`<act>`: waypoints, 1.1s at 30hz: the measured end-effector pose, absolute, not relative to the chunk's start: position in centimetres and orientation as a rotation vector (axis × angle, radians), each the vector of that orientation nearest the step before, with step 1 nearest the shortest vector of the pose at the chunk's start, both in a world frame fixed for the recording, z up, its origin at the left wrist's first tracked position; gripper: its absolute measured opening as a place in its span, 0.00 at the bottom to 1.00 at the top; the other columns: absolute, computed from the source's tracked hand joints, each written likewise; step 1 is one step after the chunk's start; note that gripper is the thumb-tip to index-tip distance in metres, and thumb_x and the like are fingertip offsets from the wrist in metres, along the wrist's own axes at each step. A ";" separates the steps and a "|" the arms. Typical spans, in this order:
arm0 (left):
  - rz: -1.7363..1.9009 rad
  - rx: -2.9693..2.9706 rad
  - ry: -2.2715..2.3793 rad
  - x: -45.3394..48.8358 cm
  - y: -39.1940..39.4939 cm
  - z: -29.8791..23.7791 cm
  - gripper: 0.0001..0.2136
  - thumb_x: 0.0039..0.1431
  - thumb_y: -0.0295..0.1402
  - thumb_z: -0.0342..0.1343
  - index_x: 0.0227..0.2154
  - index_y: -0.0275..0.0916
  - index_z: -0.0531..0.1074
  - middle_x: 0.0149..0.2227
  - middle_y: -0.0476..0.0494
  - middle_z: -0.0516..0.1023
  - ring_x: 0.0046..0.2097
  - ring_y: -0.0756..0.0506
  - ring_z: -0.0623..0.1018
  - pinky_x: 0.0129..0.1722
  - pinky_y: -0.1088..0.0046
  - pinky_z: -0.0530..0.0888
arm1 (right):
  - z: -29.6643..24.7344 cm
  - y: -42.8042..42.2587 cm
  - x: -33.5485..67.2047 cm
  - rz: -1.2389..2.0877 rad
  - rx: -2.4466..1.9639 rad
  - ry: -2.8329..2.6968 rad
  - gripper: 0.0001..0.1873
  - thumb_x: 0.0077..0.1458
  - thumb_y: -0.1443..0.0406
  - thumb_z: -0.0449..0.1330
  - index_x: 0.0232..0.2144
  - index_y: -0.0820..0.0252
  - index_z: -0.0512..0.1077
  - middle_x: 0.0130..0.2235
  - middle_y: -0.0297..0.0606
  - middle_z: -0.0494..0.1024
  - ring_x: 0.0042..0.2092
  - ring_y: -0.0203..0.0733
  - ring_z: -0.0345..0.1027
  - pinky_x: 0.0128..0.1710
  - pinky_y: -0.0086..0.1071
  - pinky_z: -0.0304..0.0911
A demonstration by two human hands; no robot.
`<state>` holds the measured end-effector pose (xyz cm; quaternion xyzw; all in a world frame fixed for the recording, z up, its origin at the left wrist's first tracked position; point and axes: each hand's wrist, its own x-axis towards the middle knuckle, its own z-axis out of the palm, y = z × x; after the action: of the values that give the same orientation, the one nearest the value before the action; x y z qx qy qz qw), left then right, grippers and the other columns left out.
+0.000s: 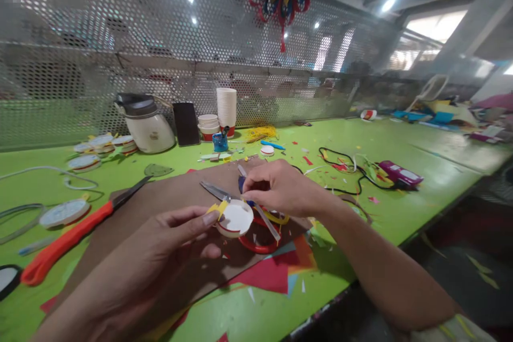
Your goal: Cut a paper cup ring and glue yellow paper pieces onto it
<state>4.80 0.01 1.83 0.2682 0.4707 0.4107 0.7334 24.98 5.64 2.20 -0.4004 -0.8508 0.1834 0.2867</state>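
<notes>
My left hand (176, 235) pinches a small white paper cup (235, 219) with a red rim and a yellow paper strip stuck to its edge. My right hand (280, 187) is closed round the handles of scissors (218, 192), whose grey blades point left at the yellow strip. Both hands hover over a brown cardboard sheet (168, 197) on the green table (420, 171). A red ring (256, 246) lies on the cardboard just under the cup.
Large orange-handled scissors (68, 235) lie at the left. At the back stand a white kettle (146, 125), a dark phone (186, 124), stacked paper cups (226, 107) and a blue pot (219, 141). Black cable and a purple device (398, 173) lie right. Coloured paper scraps litter the table.
</notes>
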 end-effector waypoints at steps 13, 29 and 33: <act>0.845 0.664 1.050 4.3 0.8 0.5 0.04 0.53 0.20 0.63 0.28 0.33 0.82 0.31 0.37 0.84 0.29 0.46 0.81 0.26 0.78 0.80 | 2.0 6.1 25.0 0.528 -1.142 -2.392 0.07 0.54 0.71 0.63 0.27 0.59 0.81 0.27 0.32 0.81 0.27 0.34 0.70 0.28 0.28 0.61; 0.948 0.767 0.999 4.3 0.6 0.3 0.06 0.54 0.29 0.64 0.35 0.36 0.80 0.29 0.39 0.82 0.29 0.40 0.80 0.31 0.58 0.81 | 1.9 5.6 24.3 1.243 -0.951 -1.745 0.03 0.51 0.69 0.64 0.28 0.63 0.79 0.24 0.32 0.76 0.26 0.33 0.68 0.28 0.29 0.65; 0.946 0.829 0.973 4.4 0.8 -0.9 0.10 0.51 0.33 0.67 0.37 0.36 0.81 0.31 0.37 0.82 0.32 0.40 0.80 0.31 0.60 0.79 | 1.4 4.6 23.1 1.183 -0.987 -1.831 0.02 0.50 0.71 0.64 0.27 0.62 0.78 0.25 0.32 0.76 0.27 0.33 0.67 0.27 0.27 0.62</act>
<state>4.43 0.83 -0.90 0.3722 0.4367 0.4245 0.7004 23.05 4.59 1.37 -0.3838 -0.7123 0.4600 0.3656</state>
